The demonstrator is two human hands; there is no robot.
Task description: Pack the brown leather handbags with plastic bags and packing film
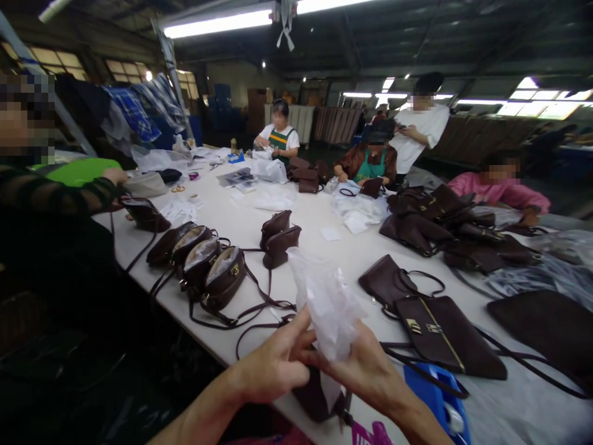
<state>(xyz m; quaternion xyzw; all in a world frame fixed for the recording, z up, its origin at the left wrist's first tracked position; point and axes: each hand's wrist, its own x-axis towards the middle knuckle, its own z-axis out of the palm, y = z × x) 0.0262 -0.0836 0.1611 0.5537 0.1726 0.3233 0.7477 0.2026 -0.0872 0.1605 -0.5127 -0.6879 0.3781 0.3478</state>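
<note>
My left hand (273, 364) and my right hand (365, 371) meet above the table's near edge, and both pinch a clear crumpled plastic bag (324, 303) that stands up between them. Under my hands a dark brown bag (315, 395) lies partly hidden at the table's edge. A row of small dark brown shoulder bags (199, 262) with straps lies to the left, and two more small bags (278, 238) stand behind the plastic. Flat brown handbags (435, 330) with gold clasps lie to the right.
A long white table (324, 213) runs away from me, strewn with plastic wrap and paper. A blue tape dispenser (440, 398) sits at the near right. A person's sleeve (60, 198) reaches in at left. Several people work at the far side beside a pile of bags (445, 222).
</note>
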